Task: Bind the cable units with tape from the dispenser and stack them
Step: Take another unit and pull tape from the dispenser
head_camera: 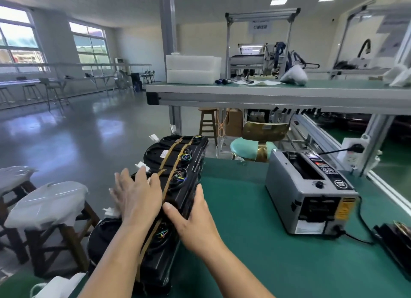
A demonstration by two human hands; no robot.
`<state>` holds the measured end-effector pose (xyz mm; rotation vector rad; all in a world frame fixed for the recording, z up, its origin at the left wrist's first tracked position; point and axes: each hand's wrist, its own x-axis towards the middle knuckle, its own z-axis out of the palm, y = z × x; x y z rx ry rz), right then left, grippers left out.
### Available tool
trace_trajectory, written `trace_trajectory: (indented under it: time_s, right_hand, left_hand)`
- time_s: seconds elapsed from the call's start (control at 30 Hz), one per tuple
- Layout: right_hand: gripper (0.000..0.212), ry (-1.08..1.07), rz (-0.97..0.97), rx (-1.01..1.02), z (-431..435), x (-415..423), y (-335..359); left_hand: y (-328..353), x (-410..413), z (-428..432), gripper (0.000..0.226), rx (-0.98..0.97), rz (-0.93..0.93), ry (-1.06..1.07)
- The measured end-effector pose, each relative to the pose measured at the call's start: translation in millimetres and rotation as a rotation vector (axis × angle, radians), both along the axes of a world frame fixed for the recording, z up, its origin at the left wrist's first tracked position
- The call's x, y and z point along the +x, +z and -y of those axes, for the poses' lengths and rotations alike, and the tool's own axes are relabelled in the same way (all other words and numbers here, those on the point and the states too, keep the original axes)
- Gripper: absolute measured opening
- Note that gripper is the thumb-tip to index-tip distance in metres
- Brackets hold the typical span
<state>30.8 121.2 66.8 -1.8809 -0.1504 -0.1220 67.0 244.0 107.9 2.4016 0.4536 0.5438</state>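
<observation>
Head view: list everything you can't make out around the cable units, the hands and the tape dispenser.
All head view:
- cable units: lower layers hidden by both forearms; count unclear.
- left hand: motion-blurred, contact with the top unclear.
- right hand: fingers of its grip hidden behind the stack's side.
- tape dispenser: panel text too small; outlet too dark to show tape.
- black object: cut off by right edge.

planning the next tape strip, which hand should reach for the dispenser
Right, probably: the right hand grips the cable units on the side facing the tape dispenser; the left hand presses flat on their far side.
</observation>
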Motion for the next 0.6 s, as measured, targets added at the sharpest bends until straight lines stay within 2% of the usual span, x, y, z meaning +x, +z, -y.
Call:
trace_trajectory:
  time_s: [0.13, 0.3, 0.43, 0.5, 0.6]
  right_hand:
    - [0.090, -0.096, -0.001, 0.059, 30, -3, 1]
    - [0.064, -0.292, -0.002, 0.185, 86, -11, -10]
    - [0.041, -0.459, -0.003, 0.245, 131, -19, -23]
    - [0.036, -0.514, -0.003, 0.266, 149, -23, -29]
    - [0.029, -0.577, 0.010, 0.290, 176, -31, -37]
  left_hand:
    - [17, -10, 16, 0.051, 0.029, 0.050, -0.041]
    - [31, -19, 51, 0.046, 0.097, 0.117, -0.143]
    - [28, -24, 88, 0.054, 0.154, 0.161, -0.235]
    - [22, -25, 106, 0.046, 0.202, 0.160, -0.263]
    - [10, -27, 130, 0.046, 0.250, 0.187, -0.318]
